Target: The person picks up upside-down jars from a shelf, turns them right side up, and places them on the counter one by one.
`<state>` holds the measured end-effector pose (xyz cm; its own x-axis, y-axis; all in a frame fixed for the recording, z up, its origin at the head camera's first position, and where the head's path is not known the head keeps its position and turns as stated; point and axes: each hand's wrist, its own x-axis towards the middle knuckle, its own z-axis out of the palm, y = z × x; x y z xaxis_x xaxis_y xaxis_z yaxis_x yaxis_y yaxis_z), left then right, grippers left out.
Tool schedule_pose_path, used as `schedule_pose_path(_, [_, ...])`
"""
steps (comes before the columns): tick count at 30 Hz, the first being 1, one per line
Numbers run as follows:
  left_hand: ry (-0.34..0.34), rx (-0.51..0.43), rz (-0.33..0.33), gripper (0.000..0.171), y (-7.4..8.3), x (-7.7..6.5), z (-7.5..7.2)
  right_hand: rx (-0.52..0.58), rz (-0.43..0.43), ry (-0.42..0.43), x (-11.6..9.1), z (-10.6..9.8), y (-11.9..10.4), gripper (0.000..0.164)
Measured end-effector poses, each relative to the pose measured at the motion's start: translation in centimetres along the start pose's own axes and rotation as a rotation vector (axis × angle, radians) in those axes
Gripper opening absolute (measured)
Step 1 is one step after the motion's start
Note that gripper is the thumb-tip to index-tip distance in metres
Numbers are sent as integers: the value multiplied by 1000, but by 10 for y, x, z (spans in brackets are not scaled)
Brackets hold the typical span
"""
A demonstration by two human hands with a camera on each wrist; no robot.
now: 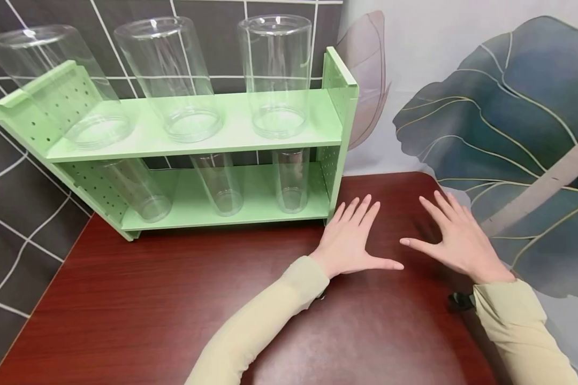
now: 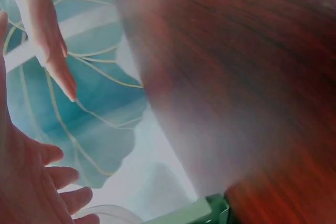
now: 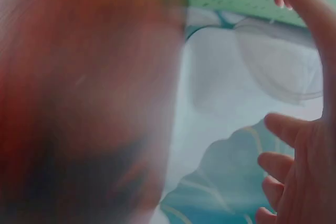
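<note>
Both hands are held out over the right part of the table with fingers spread and nothing in them. In the head view the left hand is just in front of the right end of a green two-tier rack. The right hand is farther right, near the table's right edge, its thumb pointing toward the left thumb. Three large clear cylinders stand on the rack's upper shelf. Three narrower clear cylinders stand on the lower one. The left wrist view shows the left palm; the right wrist view shows the right palm.
The dark red wooden table runs under the rack and both arms. Behind the rack is a dark tiled wall with white lines. A pale backdrop with large blue-green leaves hangs along the right side.
</note>
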<state>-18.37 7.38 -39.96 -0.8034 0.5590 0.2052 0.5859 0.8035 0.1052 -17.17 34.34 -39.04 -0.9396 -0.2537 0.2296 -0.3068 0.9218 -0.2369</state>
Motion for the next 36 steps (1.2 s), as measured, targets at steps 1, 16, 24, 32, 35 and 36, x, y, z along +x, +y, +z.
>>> schedule_pose_path(1, [6,-13,5,129,-1,-3,-3,14,2,2,1,-2,-3,103])
schedule_pose_path(16, [229,-384,21,106,-45,-66,-44,180,-26,96,30,-40,-76,87])
schedule_pose_path(24, [393,-454,48,99,-66,-89,-61,255,-162,242,58,-53,-122,83])
schedule_pose_path(32, [525,-510,61,98,-81,-103,-88,436,-239,475,100,-55,-156,67])
schedule_pose_path(35, [567,-512,36,97,-85,-106,-100,539,-184,500,116,-57,-168,62])
schedule_pose_path(36, [586,-512,32,97,-87,-106,-104,572,-165,510,121,-58,-172,60])
